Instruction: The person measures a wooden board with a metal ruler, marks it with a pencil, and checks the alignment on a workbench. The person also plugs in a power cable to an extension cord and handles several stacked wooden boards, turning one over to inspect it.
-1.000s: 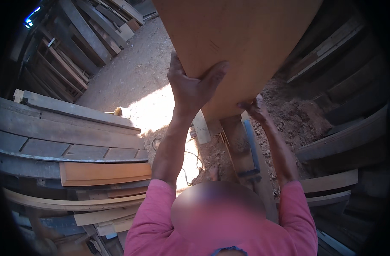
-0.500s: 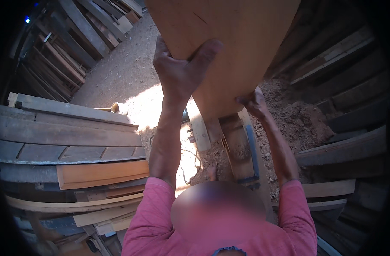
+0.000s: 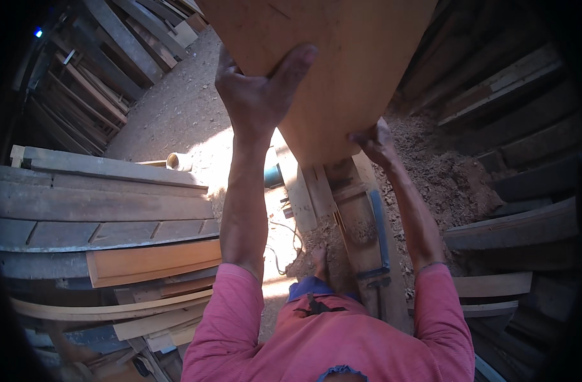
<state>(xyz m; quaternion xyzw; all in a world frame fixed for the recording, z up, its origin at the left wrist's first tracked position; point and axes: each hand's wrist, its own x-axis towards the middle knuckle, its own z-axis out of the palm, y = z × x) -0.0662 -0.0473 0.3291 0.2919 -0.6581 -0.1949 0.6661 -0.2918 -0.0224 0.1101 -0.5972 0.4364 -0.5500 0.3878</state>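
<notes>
Your left hand [image 3: 256, 99] grasps the board [image 3: 335, 70] at its left edge; your right hand [image 3: 380, 148] grasps it near the lower right corner. The board extends away before you, its near end overlapping the bench [image 3: 356, 213] in view; contact cannot be told. Planks [image 3: 112, 198] lie stacked leftward.

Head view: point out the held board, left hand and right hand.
Held board [image 3: 342, 70]: head view, on its broad face.
Left hand [image 3: 256, 99]: head view, middle of the hand.
Right hand [image 3: 380, 146]: head view, middle of the hand.

Smooth wooden board [image 3: 343, 75] (matt, too).
</notes>
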